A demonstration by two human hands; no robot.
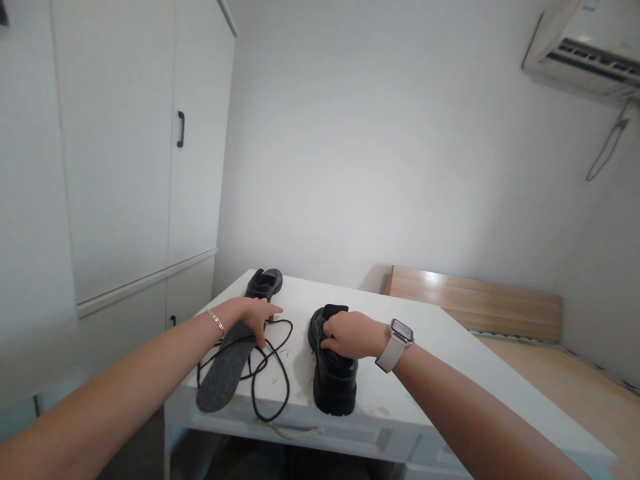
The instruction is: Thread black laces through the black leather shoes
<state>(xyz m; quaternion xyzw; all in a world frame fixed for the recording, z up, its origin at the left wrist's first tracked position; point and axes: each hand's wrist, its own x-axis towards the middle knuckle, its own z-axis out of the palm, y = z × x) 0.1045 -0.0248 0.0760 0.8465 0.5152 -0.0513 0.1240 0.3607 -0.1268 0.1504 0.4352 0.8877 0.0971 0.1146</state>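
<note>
A black shoe [336,383] stands on the white table with its heel toward me. My right hand [355,333] is closed on its upper near the opening, fingers curled against the tongue [334,309]. To the left, a grey insole [225,377] lies lengthwise, its far part covered by my left hand [257,317]. That hand hovers low or rests there, its fingers and thumb apart. Loose black shoelaces [286,383] loop beside and across the insole, close to my left thumb. Behind that hand sits a second black shoe [263,285], partly hidden.
The white table [395,400] has a drawer front with a pale cord [290,433] hanging at its near edge. A tall white wardrobe [120,167] stands on the left. At right are a wooden headboard [475,300] and bed base, below a wall air conditioner [590,53].
</note>
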